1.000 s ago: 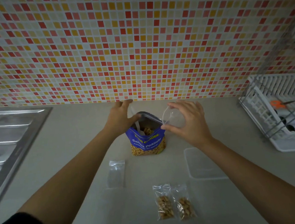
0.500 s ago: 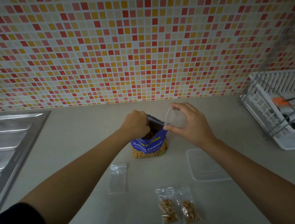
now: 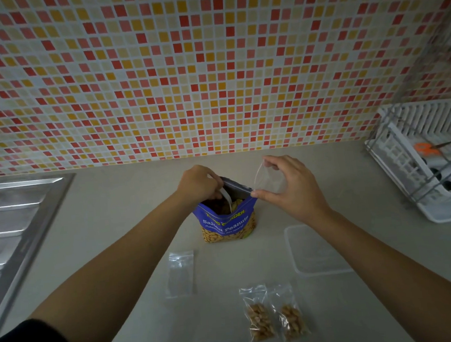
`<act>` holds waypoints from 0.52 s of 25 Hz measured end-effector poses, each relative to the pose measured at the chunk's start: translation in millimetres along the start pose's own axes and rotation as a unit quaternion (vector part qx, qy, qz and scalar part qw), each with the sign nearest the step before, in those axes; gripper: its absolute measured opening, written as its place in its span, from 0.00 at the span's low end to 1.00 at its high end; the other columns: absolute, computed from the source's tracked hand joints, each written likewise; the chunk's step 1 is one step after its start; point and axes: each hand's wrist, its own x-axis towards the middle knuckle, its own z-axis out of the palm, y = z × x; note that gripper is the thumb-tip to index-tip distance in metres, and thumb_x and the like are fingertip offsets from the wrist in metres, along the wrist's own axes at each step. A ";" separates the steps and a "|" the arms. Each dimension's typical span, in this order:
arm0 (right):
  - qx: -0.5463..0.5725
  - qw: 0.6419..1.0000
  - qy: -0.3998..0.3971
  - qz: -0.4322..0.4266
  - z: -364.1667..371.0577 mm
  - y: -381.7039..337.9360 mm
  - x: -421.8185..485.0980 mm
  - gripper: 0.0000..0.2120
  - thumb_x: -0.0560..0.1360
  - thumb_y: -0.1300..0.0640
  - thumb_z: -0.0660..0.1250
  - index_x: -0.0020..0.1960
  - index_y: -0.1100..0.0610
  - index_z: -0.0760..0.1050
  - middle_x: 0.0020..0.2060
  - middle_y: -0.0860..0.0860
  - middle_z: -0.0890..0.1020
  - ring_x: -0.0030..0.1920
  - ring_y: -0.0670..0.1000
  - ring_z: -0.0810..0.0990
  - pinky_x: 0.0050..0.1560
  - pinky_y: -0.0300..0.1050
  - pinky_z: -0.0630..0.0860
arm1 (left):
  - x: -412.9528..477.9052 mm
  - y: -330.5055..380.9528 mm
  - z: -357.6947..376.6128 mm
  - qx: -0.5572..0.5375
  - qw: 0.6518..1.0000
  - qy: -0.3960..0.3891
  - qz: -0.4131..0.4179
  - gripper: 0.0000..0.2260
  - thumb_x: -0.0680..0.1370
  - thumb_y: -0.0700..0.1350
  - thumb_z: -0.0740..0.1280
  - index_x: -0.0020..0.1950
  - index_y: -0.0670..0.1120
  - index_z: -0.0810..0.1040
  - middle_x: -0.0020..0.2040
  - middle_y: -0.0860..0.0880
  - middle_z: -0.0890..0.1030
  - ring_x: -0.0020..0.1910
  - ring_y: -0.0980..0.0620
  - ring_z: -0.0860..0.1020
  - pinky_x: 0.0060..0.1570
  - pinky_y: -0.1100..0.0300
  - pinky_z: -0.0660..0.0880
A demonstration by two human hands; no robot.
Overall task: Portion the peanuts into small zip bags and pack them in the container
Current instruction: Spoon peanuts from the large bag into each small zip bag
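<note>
1. The blue Salted Peanuts bag (image 3: 227, 223) stood upright on the beige counter (image 3: 119, 206), near the tiled wall (image 3: 211, 69), its mouth open.
2. The left hand (image 3: 198, 183) was curled round the handle of a white spoon (image 3: 226, 199), whose lower end reached down into the peanut bag's mouth.
3. The right hand (image 3: 292, 191) pinched a clear zip bag (image 3: 269, 181) between thumb and fingers, holding it in the air just beside the peanut bag's right rim.
4. An empty zip bag (image 3: 181, 274) lay flat in front of the peanut bag, to the left.
5. Two filled zip bags (image 3: 259, 320) lay side by side nearer the person, touching or nearly so.
6. A clear container (image 3: 317, 251) sat to the right, partly under the right forearm.
7. A steel drainboard (image 3: 15, 219) lay at the left; a white dish rack (image 3: 420, 161) with orange scissors (image 3: 427, 148) stood at the right.
</note>
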 end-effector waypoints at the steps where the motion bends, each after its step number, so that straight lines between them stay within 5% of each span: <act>1: 0.000 1.000 -0.001 -0.002 0.1 -0.5 0.5 0.34 0.63 0.44 0.76 0.64 0.56 0.71 0.56 0.48 0.78 0.56 0.49 0.75 0.56 0.45 0.71 | -1.0 -0.2 -3.0 -0.026 1.000 -0.001 -0.002 0.05 0.76 0.38 0.66 0.40 0.43 0.78 0.35 0.46 0.80 0.32 0.54 0.80 0.37 0.66 0.78; 8: -0.003 1.000 -0.011 0.001 1.1 -5.4 1.5 0.34 0.63 0.44 0.76 0.64 0.56 0.71 0.56 0.48 0.78 0.57 0.48 0.74 0.55 0.40 0.68 | -4.5 -9.3 -29.1 -0.103 0.995 -0.012 -0.004 0.05 0.76 0.40 0.67 0.49 0.40 0.79 0.36 0.45 0.81 0.30 0.55 0.78 0.29 0.70 0.75; 13: -0.006 1.000 -0.023 0.000 7.7 -7.5 -4.6 0.34 0.63 0.43 0.76 0.64 0.56 0.71 0.55 0.47 0.78 0.55 0.47 0.74 0.54 0.38 0.67 | -8.0 -23.0 -42.5 -0.135 0.991 -0.002 -0.010 0.05 0.78 0.39 0.64 0.46 0.41 0.79 0.34 0.46 0.78 0.33 0.55 0.73 0.35 0.66 0.71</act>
